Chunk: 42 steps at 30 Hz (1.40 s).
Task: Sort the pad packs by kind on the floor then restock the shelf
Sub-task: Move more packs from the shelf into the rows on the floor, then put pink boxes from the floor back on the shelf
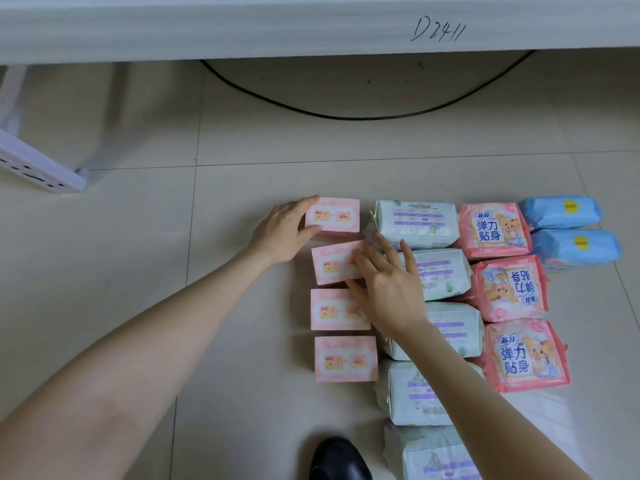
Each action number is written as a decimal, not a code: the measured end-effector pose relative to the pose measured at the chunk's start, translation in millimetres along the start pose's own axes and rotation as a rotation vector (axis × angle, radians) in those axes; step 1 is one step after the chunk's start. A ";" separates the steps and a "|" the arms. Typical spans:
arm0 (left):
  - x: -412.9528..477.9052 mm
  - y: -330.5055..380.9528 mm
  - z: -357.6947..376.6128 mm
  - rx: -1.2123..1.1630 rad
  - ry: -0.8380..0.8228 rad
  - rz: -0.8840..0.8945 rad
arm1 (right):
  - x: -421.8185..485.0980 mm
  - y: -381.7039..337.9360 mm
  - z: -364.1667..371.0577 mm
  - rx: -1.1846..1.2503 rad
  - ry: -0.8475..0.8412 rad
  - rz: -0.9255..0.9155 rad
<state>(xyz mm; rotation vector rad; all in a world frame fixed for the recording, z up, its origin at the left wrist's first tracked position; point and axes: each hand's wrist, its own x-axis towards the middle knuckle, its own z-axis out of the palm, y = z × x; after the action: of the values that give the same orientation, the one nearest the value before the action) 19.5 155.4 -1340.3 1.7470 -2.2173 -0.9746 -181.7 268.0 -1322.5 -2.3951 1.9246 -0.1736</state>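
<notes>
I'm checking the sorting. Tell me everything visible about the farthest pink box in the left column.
The farthest pink box is a rectangular carton, pale pink with a white panel of orange-red pictures. It lies flat on the floor, heading a column of four alike. The left hand holds its left end.

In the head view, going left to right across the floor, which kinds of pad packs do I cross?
Four small pale pink cardboard boxes → white-green soft plastic packs with purple labels → pink plastic packs with a cartoon bear → light blue plastic packs with yellow stickers.
</notes>
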 end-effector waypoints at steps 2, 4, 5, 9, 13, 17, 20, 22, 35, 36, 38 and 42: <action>3.5 -2.2 -3.1 0.007 0.026 -0.004 | 4.2 -0.9 -0.7 -0.015 -0.024 -0.011; 6.2 -4.6 -6.6 0.010 0.042 -0.003 | 8.6 -1.4 -1.1 -0.004 -0.047 -0.013; 7.7 -5.6 -8.3 0.006 0.044 -0.001 | 11.1 -1.6 -1.3 0.012 -0.058 -0.008; 14.4 -6.1 -13.3 -0.003 0.029 0.000 | 24.2 -1.3 -1.2 0.049 -0.119 -0.019; 21.4 -4.4 -15.9 -0.004 0.006 0.003 | 36.4 2.0 -0.7 0.012 -0.206 -0.033; 25.9 -2.7 -21.7 0.040 -0.010 0.029 | 44.4 2.2 1.2 0.020 -0.209 -0.011; 28.6 1.4 -28.6 0.099 -0.040 0.055 | 45.9 1.6 2.0 0.062 -0.204 0.010; 29.6 4.9 -32.3 0.164 -0.073 0.070 | 44.5 1.6 0.9 0.100 -0.189 0.028; -27.3 26.9 -85.5 0.180 -0.079 -0.033 | 18.1 -7.1 -90.2 0.314 -0.230 0.195; -37.5 31.1 -95.6 0.160 -0.071 -0.040 | 15.6 -10.2 -103.9 0.324 -0.248 0.208; -58.7 41.6 -119.1 0.131 -0.055 -0.053 | 11.9 -17.0 -134.6 0.341 -0.279 0.229; -103.6 71.0 -177.5 0.071 -0.014 -0.076 | 10.7 -30.7 -205.3 0.412 -0.329 0.264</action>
<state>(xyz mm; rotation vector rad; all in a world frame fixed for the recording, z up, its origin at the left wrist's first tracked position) 81.5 188.3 -1134.4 1.8732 -2.2356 -0.9371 -175.9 268.4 -1114.7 -1.7696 1.8140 -0.1351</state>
